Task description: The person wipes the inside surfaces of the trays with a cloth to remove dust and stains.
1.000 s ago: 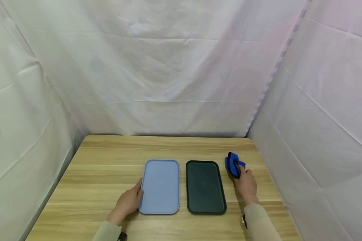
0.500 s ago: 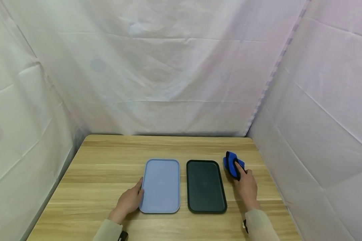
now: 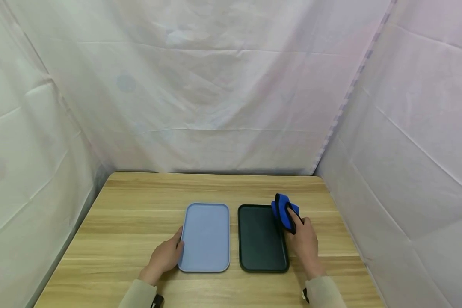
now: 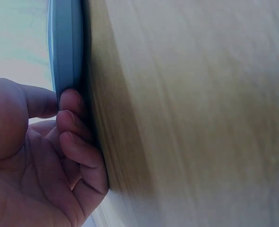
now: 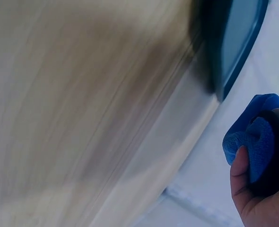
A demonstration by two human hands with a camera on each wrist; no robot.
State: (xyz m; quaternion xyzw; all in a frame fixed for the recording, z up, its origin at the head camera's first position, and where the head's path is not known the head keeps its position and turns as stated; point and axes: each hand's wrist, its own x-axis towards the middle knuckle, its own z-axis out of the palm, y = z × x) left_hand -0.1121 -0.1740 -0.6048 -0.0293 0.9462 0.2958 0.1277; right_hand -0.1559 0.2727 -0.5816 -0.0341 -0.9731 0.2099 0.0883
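1. Gripping the left edge of the light blue tray (image 3: 205,237), nearer its front corner, with the left hand (image 3: 162,259); in the left wrist view, with thumb at the rim and with curled fingertips against the outer wall
2. Clutching a folded blue cloth (image 3: 282,210) with black edging in the right hand (image 3: 305,243), with finger and thumb bent round it
3. Seen from the head, holding the blue cloth at the far right corner of the dark green tray (image 3: 259,239), overlapping its rim; impossible to tell whether touching, though shown apart in the right wrist view
4. Working with hands well apart, at the outer sides of the two trays
5. Set side by side on the wooden table (image 3: 131,214), with a narrow gap between trays
6. Dressed in pale sleeves (image 3: 138,295), with a black band (image 3: 157,301) at the left wrist
7. Enclosed behind and at both sides by creased white sheeting (image 3: 215,85)
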